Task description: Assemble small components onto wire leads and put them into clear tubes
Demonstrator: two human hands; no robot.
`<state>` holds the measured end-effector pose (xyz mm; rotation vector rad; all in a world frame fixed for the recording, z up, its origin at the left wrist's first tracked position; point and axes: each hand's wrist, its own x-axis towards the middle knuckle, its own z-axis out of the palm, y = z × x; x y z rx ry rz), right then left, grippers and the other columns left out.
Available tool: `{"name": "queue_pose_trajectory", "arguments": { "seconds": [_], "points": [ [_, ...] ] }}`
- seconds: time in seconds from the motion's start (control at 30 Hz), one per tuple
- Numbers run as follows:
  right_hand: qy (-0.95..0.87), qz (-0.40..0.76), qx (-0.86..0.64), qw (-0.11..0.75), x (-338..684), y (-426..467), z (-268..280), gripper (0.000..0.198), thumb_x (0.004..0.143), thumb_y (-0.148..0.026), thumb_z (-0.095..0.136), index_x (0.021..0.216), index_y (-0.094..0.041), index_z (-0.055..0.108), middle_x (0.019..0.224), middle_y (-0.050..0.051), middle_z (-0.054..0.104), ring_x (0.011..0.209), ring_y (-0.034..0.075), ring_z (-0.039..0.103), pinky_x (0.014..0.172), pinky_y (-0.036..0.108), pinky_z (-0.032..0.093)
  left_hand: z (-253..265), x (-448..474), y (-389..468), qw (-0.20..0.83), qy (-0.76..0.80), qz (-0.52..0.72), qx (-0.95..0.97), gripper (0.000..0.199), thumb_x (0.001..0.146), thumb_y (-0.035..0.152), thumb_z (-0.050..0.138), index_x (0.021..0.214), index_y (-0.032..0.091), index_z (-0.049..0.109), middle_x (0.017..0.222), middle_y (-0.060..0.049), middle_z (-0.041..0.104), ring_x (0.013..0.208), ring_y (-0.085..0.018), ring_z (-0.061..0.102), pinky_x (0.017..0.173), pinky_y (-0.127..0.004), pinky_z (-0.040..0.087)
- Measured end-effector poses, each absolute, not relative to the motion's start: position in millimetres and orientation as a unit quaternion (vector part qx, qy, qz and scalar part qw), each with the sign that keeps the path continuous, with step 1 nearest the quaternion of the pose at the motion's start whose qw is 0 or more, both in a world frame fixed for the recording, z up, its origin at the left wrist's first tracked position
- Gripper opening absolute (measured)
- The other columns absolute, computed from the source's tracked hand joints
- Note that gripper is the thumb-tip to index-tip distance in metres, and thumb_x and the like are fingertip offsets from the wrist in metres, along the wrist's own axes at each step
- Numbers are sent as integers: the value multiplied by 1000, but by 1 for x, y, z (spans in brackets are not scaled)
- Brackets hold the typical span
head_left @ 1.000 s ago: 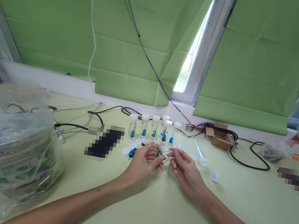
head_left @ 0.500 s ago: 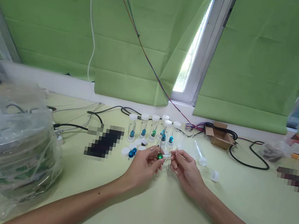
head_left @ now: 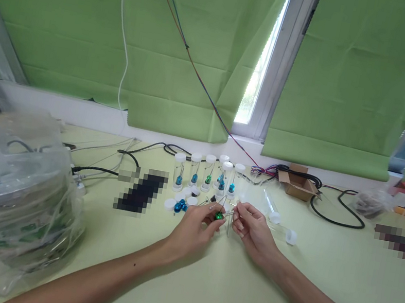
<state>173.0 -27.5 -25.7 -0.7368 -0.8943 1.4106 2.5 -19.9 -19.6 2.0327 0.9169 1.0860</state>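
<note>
My left hand (head_left: 195,226) pinches a shiny green metal part (head_left: 219,216) between thumb and fingers; a thin metal rod stands up behind it. Close by on its right, the fingers of my right hand (head_left: 252,227) are closed on a thin metal rod (head_left: 231,213) that reaches towards the green part. Another thin rod points down below the right fingers. Small blue metal parts (head_left: 181,205) and white round caps (head_left: 192,201) lie left of my hands. Behind stand several clear capped tubes (head_left: 178,172), with blue or green parts inside.
Clear tubes (head_left: 270,205) lie right of my hands. Behind them are a small open cardboard box (head_left: 298,184) and black cable (head_left: 346,225). A blurred dark rectangle (head_left: 142,192) lies to the left. A large plastic-wrapped bundle (head_left: 12,207) fills the table's left side.
The green part in my left hand has shifted slightly right and down, and the rod behind it leans differently. My right hand stays nearly in place, still closed.
</note>
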Motion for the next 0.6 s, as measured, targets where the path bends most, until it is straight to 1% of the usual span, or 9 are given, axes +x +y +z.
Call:
{"name": "queue_pose_trajectory", "arguments": {
  "seconds": [0.1, 0.27, 0.43, 0.6],
  "points": [
    [-387, 612, -324, 609, 172, -28, -25, 30, 68, -42, 81, 70, -17, 65, 59, -4, 50, 48, 6, 35, 45, 23, 28, -18, 2, -21, 319, 348, 412, 779, 17, 87, 32, 53, 94, 21, 64, 70, -2, 64, 62, -16, 61, 57, -25, 47],
    [-375, 618, -324, 610, 170, -29, -24, 32, 64, -40, 84, 79, -19, 65, 57, -5, 50, 47, 6, 35, 45, 22, 28, -17, 2, -21, 332, 347, 413, 774, 16, 87, 33, 54, 93, 22, 63, 71, -1, 63, 64, -16, 62, 56, -24, 47],
    [-368, 622, -317, 614, 170, -28, -24, 30, 64, -38, 85, 78, -19, 66, 61, -3, 54, 50, 7, 40, 48, 21, 34, -19, 3, -19, 358, 340, 432, 755, 15, 86, 33, 56, 93, 21, 61, 70, 0, 62, 61, -15, 61, 57, -24, 48],
    [-362, 630, -304, 616, 170, -29, -24, 30, 64, -35, 85, 82, -18, 68, 66, -2, 58, 56, 7, 46, 52, 20, 40, -19, 4, -18, 395, 340, 448, 726, 15, 86, 33, 58, 93, 20, 58, 67, 0, 62, 55, -13, 57, 53, -23, 46]
  ]
}}
